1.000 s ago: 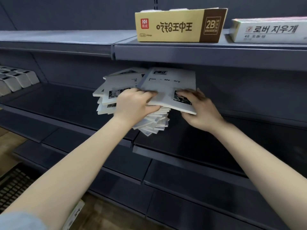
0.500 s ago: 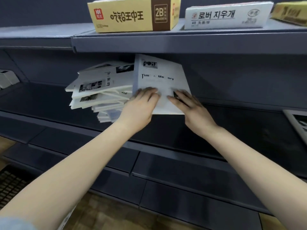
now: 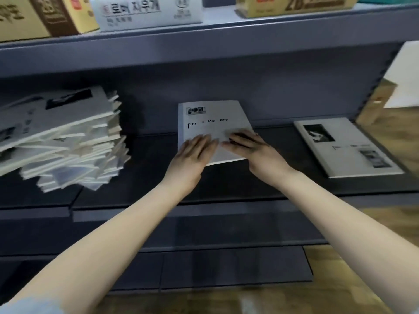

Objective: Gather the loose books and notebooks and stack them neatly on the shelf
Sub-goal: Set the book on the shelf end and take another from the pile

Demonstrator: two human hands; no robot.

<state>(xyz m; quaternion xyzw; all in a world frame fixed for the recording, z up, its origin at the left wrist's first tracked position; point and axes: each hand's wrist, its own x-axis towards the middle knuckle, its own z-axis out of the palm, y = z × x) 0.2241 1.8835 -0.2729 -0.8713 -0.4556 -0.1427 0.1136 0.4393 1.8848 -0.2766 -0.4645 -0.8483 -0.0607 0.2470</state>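
thin book flat on shelf

left hand [image 3: 192,156] and right hand [image 3: 252,152] press the book [image 3: 210,123] with straight, close-set fingers. it lies on the shelf [image 3: 249,189] between the messy stack [image 3: 68,141] and another book [image 3: 347,148]. likely light, bendy, slick; best pinched at its near edge.

Stationery shop: eraser boxes [image 3: 147,12] on shelving [image 3: 204,40].

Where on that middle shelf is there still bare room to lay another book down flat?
Bare shelf shows between the messy pile and the middle book, which lies under the left hand and right hand, and again between that book and the book at the right. The pile crowds the left end.
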